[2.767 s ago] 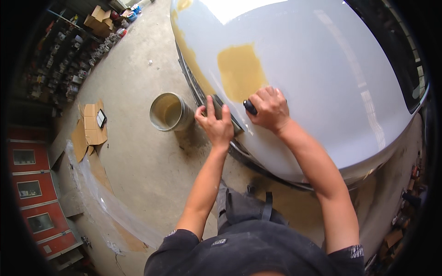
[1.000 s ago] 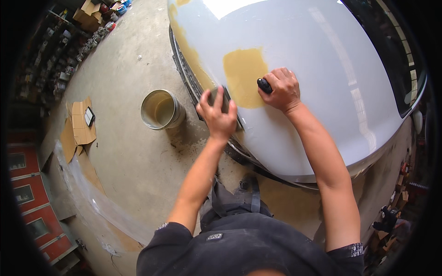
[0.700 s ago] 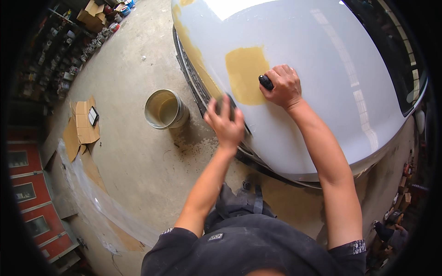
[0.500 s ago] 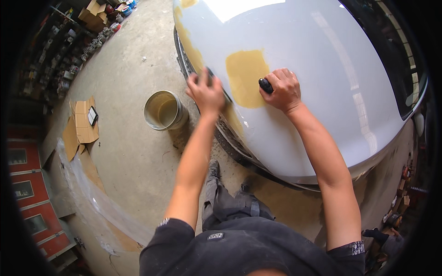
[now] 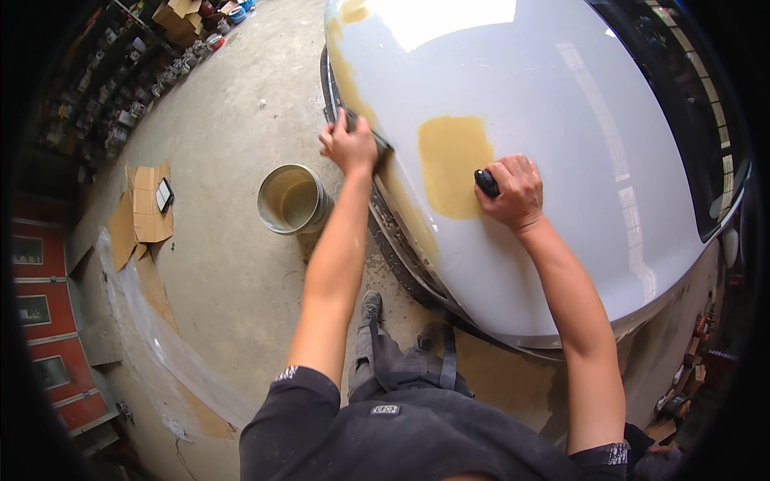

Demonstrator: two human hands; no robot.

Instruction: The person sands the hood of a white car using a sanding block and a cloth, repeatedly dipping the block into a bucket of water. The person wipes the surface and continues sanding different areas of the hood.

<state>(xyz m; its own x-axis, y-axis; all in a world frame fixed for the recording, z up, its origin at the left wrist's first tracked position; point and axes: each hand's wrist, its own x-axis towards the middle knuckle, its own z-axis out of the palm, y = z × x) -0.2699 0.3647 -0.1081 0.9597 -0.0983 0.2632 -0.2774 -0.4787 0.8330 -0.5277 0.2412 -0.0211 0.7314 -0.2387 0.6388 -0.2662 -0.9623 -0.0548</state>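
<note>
My left hand (image 5: 350,147) grips a long dark sanding block (image 5: 382,149) against the front edge of a silver car's hood (image 5: 553,120). Under the block runs a strip of tan body filler (image 5: 349,76) along that edge. My right hand (image 5: 516,191) rests on the hood, its fingers wrapped round a small black object with a rounded end (image 5: 486,183); its kind cannot be made out. Beside that hand, to its left, lies a squarish patch of tan filler (image 5: 455,164) with smooth edges. The palm side of both hands is hidden.
A metal bucket (image 5: 291,200) stands on the concrete floor left of the car. Flattened cardboard (image 5: 149,204) and clear plastic sheeting (image 5: 152,337) lie farther left. Shelves of cans (image 5: 100,80) line the far left, near red panelled doors (image 5: 44,313). The dark windshield (image 5: 674,104) borders the hood.
My left hand has slid the sanding block along the hood's edge, slightly away from me. My right hand keeps its hold beside the filler patch. The whole view has shifted a little.
</note>
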